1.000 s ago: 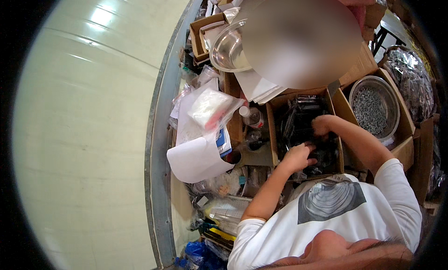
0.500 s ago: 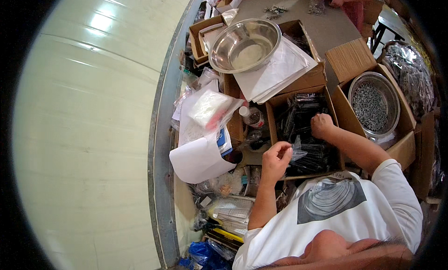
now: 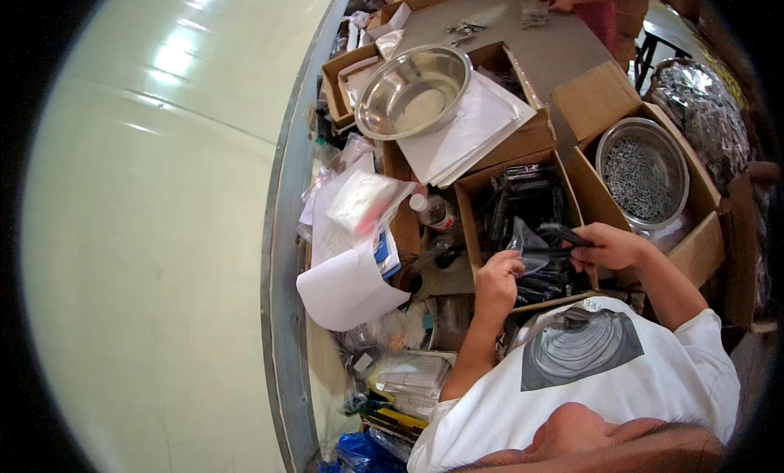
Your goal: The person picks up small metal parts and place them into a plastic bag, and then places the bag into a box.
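Note:
My left hand (image 3: 497,282) pinches a small clear plastic bag (image 3: 520,234) over the near part of a cardboard box (image 3: 465,216). Several long black pieces (image 3: 569,235), their exact kind unclear, are gripped in my right hand (image 3: 611,247). The near ends of these pieces reach toward the bag; whether any lies inside it cannot be made out. More black pieces (image 3: 535,194) fill the box below both hands.
Right of the box, a steel bowl of screws (image 3: 641,179) sits in another carton. A second steel bowl (image 3: 415,93) rests on white sheets (image 3: 482,130). A plastic bottle (image 3: 434,212) stands at left. Across the table, another person's hands (image 3: 563,1) hold something.
My right hand has come up out of the box and nearer my body, now with black pieces in it. My left hand has shifted slightly right, still holding the bag.

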Available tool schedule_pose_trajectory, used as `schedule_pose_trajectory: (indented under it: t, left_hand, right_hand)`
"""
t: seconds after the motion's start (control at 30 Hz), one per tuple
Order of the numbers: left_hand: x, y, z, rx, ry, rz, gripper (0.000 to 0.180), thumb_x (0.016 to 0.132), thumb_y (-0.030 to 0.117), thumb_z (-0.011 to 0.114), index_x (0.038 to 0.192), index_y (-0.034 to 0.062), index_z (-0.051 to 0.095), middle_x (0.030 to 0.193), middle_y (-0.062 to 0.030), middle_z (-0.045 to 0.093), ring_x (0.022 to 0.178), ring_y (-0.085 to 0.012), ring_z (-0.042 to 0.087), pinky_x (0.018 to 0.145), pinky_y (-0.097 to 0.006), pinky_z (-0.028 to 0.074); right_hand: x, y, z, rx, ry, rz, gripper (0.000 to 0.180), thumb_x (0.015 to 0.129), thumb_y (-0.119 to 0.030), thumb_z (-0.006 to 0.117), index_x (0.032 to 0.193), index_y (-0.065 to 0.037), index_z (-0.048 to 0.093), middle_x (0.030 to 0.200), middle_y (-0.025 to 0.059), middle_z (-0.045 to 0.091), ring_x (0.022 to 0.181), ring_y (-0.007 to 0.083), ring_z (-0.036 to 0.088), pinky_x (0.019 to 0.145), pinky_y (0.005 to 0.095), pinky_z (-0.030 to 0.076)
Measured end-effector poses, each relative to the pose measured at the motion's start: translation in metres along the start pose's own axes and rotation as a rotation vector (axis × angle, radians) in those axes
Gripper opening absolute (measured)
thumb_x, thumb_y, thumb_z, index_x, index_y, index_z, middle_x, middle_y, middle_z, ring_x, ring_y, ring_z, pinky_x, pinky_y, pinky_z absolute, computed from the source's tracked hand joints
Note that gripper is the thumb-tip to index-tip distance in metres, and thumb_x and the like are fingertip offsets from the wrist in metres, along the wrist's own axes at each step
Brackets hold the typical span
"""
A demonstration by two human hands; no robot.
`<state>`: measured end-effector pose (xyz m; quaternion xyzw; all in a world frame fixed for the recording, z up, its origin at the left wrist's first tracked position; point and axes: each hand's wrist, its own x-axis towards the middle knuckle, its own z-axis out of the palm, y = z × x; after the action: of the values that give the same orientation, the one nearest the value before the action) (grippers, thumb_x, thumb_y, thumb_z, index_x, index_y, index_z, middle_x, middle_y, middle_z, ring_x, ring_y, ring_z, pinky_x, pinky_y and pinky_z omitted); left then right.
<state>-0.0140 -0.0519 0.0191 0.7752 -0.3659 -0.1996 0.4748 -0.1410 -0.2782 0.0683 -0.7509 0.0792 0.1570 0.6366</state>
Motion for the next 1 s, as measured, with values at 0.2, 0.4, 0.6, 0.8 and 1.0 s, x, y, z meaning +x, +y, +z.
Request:
schedule_pose_trajectory:
  t: [0.2,0.4,0.6,0.8,1.0]
  left_hand:
    - [0.022,0.032,0.030,0.140,-0.077,0.083,0.030,0.075,-0.001,0.052,0.102,-0.0046,0.063,0.111,-0.0189,0.061,0.094,-0.0318,0.063,0.079,-0.034,0.050]
    - [0.027,0.040,0.061,0.267,-0.178,0.253,0.039,0.071,-0.001,0.054,0.110,-0.0063,0.058,0.117,-0.0210,0.057,0.107,-0.0356,0.055,0.093,-0.040,0.044]
    - [0.027,0.059,0.085,0.095,-0.338,0.271,0.044,0.068,-0.001,0.059,0.112,-0.0046,0.055,0.112,-0.0215,0.060,0.105,-0.0362,0.056,0.092,-0.038,0.044]
    - [0.041,0.062,0.073,-0.165,-0.351,0.012,0.041,0.066,-0.003,0.053,0.107,-0.0039,0.061,0.116,-0.0137,0.061,0.103,-0.0212,0.060,0.085,-0.029,0.047]
    - [0.043,0.077,0.060,-0.491,-0.304,-0.114,0.050,0.064,-0.008,0.047,0.112,-0.0065,0.059,0.121,-0.0124,0.058,0.107,-0.0180,0.057,0.088,-0.025,0.045]
  right_hand:
    - [-0.034,0.014,0.010,-0.784,0.337,-0.007,0.022,0.069,-0.011,0.061,0.089,-0.001,0.059,0.083,0.0192,0.064,0.081,0.0363,0.063,0.072,0.0462,0.049]
    - [-0.057,0.004,0.023,-0.798,0.481,0.206,0.018,0.073,-0.014,0.058,0.086,-0.002,0.058,0.077,0.0201,0.064,0.076,0.0378,0.063,0.070,0.0461,0.050]
    - [-0.054,0.005,0.040,-0.748,0.576,0.095,0.032,0.072,-0.011,0.058,0.101,-0.002,0.048,0.071,0.0211,0.063,0.068,0.0405,0.063,0.062,0.0487,0.050]
    - [-0.066,0.011,-0.040,-0.387,0.660,-0.022,0.028,0.078,-0.020,0.064,0.100,-0.004,0.059,0.087,0.0179,0.066,0.081,0.0337,0.065,0.071,0.0418,0.051]
    - [-0.059,0.139,-0.114,-0.944,0.607,0.612,0.049,0.074,-0.022,0.070,0.117,-0.005,0.052,0.111,0.0221,0.054,0.103,0.0378,0.056,0.082,0.0436,0.050]
